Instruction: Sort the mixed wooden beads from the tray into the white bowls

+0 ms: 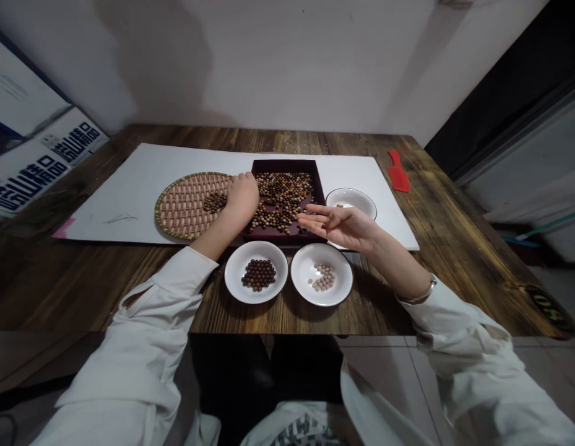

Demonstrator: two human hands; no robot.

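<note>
My left hand (243, 197) is closed with its fingers curled down, over the right edge of a round woven tray (176, 198) and next to the dark red box (320, 186). Its fingertips are hidden, so what they hold does not show. A small pile of brown beads (215, 201) lies on the tray beside this hand. Loose mixed beads (285, 192) in several colours cover much of the box floor. My right hand (343, 228) is turned palm up with its fingers stretched out over the box's right front corner. A tiny dark spot at its fingers is too small to name.
At the front edge stand a white bowl (232, 272) of dark brown beads and a white bowl (299, 279) of pale beads. Partly behind my right hand is a third white bowl (361, 197). A red comb-like tool (398, 173) lies right of the white board (115, 186).
</note>
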